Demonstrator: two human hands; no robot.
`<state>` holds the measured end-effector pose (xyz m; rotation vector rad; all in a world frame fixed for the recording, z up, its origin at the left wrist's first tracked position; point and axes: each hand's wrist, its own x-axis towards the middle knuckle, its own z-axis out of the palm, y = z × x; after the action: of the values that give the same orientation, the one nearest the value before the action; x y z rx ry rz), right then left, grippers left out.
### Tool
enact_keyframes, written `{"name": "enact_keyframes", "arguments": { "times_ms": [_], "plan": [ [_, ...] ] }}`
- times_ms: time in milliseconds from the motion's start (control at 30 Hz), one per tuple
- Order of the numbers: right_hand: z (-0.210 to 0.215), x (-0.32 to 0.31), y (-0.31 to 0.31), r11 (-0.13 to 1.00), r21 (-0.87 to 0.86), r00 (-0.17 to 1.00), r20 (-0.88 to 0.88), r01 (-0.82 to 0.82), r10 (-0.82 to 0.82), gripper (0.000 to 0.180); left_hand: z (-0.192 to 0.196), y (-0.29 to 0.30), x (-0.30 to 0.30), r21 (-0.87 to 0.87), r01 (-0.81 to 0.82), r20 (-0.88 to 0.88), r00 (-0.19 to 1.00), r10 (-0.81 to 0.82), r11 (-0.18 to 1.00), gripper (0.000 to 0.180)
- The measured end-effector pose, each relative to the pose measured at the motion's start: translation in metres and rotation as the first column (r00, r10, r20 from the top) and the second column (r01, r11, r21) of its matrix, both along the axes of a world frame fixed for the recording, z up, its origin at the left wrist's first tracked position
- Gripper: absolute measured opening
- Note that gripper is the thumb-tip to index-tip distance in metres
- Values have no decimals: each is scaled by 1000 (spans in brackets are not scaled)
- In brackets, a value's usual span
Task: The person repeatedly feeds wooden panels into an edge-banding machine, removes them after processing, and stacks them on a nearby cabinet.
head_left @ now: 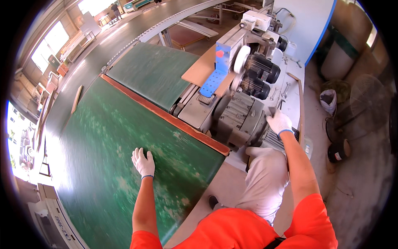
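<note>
My left hand (143, 163), in a white knit glove, lies flat with its fingers apart on the worn green conveyor belt (124, 182). To the right, my right hand (280, 123), gloved too, is closed over an edge of the large grey geared motor (242, 116). My bent right knee (267, 164) is raised against the machine, just below that motor. Ahead of it a blue perforated bracket (213, 83) stands by a brown board (197, 72). Two black motors (263, 68) and a white wheel (242, 59) sit beyond.
A reddish-brown strip (166, 118) separates the near belt from a second green belt (149, 70). Several wrenches (285, 90) lie on the white ledge at right. A fan (367, 99) stands on the floor beyond. A wooden strip (76, 99) lies at far left.
</note>
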<state>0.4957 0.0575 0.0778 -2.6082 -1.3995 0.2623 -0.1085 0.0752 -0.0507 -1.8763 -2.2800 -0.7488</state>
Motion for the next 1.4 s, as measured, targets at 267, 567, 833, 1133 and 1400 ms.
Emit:
{"name": "enact_keyframes", "arguments": {
  "times_ms": [267, 567, 833, 1133, 1400],
  "plan": [
    [-95, 44, -25, 971, -69, 962, 173, 227, -213, 54, 18, 72, 59, 75, 162, 278, 944, -177, 984, 48],
    [-87, 80, -52, 971, -39, 926, 312, 237, -213, 51, 45, 182, 145, 122, 391, 126, 906, -405, 913, 53],
    [-98, 80, -56, 969, -110, 962, 186, 222, -199, 56, 38, 221, 134, -147, 301, 0, 953, -304, 942, 63],
    [-56, 23, -83, 997, 56, 997, 58, -52, 49, 66, 41, 175, 63, -194, 186, -34, 980, -196, 963, 65],
    [47, -61, -122, 945, 235, 915, -279, -229, 291, 56, 52, 143, 4, -200, 125, 6, 992, -126, 972, 67]
  ]
}}
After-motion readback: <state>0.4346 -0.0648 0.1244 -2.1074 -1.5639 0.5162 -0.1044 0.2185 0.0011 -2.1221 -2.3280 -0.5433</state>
